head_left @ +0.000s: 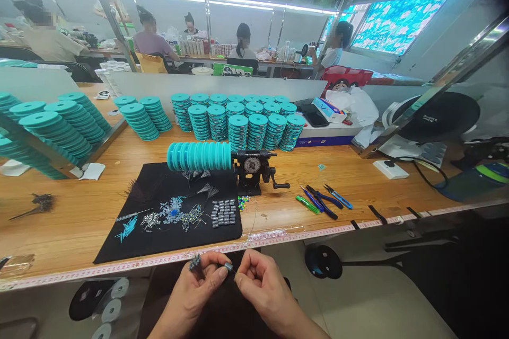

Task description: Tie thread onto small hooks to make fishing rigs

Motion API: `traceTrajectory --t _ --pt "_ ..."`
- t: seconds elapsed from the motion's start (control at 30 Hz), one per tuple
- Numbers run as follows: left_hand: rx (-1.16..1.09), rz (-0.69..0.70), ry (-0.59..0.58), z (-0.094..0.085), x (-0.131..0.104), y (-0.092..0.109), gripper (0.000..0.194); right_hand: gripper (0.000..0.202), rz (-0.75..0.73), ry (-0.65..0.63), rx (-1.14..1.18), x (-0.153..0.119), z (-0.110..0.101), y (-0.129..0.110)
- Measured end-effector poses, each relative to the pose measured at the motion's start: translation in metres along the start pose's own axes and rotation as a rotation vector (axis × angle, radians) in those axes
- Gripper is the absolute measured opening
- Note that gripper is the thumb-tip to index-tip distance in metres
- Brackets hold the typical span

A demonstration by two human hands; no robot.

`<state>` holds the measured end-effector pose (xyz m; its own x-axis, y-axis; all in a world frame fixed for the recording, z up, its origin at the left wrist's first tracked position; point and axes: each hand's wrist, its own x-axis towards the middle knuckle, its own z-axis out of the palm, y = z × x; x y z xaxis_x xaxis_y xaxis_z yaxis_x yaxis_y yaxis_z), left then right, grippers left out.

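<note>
Below the table's front edge, my left hand pinches a small grey cylinder between thumb and forefinger. A cluster of small dark parts sits among its other fingers. Close beside it, my right hand has thumb and forefinger pressed together at the cylinder's right end; what they grip is too small to make out. On the black mat lie rows of grey cylinders, pale blue bits, silver bits and turquoise sticks.
A hand-cranked winder carries turquoise spools behind the mat. Stacked turquoise spools stand farther back. Pliers, blue snips and a green tool lie to the right. Several people sit at far tables. A measuring tape runs along the front edge.
</note>
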<state>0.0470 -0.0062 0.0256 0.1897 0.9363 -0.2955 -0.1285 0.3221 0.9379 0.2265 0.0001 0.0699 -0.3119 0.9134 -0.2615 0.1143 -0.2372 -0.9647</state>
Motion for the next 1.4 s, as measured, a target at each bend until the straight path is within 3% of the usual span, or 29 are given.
traceTrajectory --t 0.73,0.83,0.97,1.2,1.4 --pt "0.002 0.010 -0.025 0.000 -0.002 0.001 0.029 0.015 -0.037 -0.003 -0.015 0.001 0.000 -0.006" --pt "0.038 0.034 0.016 0.001 -0.001 0.004 0.032 0.019 -0.045 0.017 0.006 0.004 0.001 -0.004" --pt "0.155 0.089 0.088 0.001 -0.003 0.012 0.032 0.032 -0.024 -0.005 0.120 0.010 0.000 0.004" --pt "0.486 0.218 0.041 -0.001 -0.008 0.024 0.016 0.038 0.084 -0.153 0.318 0.020 -0.004 0.016" --pt "0.719 0.460 -0.060 -0.012 0.000 0.034 0.017 0.036 0.130 -0.175 0.368 0.020 -0.007 0.021"
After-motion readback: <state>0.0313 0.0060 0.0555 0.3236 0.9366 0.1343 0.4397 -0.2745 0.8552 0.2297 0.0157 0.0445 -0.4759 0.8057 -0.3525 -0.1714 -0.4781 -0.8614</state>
